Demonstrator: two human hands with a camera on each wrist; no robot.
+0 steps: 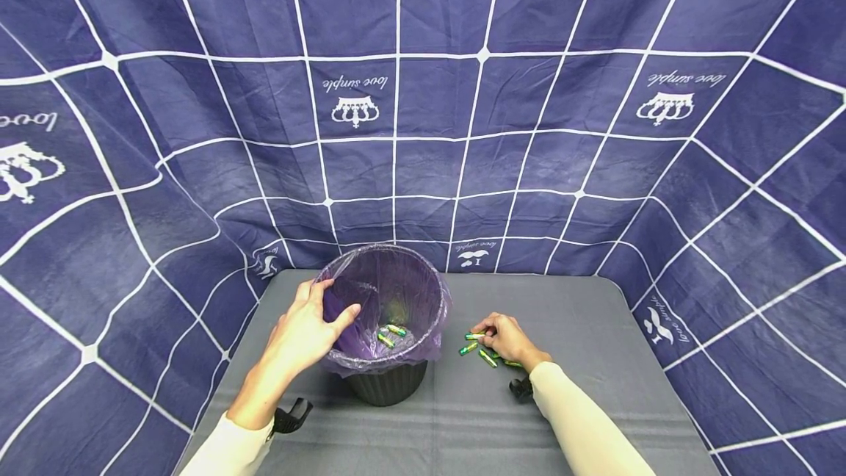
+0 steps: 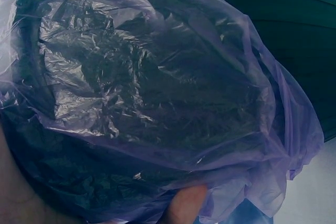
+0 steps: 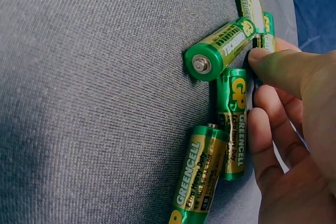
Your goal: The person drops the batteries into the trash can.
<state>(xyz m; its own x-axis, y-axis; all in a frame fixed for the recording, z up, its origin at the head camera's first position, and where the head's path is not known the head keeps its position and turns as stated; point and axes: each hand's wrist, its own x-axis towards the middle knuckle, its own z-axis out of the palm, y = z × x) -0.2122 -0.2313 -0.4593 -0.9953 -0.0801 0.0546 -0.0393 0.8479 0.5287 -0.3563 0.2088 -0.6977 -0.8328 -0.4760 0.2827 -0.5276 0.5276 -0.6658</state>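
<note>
A dark ribbed trash bin (image 1: 386, 386) stands on the grey cloth, lined with a translucent purple trash bag (image 1: 413, 281) folded over its rim. Two green-and-gold batteries (image 1: 386, 341) lie inside at the bottom. My left hand (image 1: 305, 329) is at the bin's left rim, thumb and fingers spread apart; a fingertip (image 2: 188, 203) shows by the bag. To the right of the bin, my right hand (image 1: 505, 336) pinches a battery (image 3: 266, 24) between thumb and fingers. Several more batteries (image 3: 233, 124) lie loose beside and below those fingers, partly hidden by the hand in the head view.
Grey cloth (image 1: 463, 424) covers the table. A blue curtain (image 1: 436, 167) with white lines surrounds it at the back and both sides. Black straps (image 1: 291, 415) are on the wrists.
</note>
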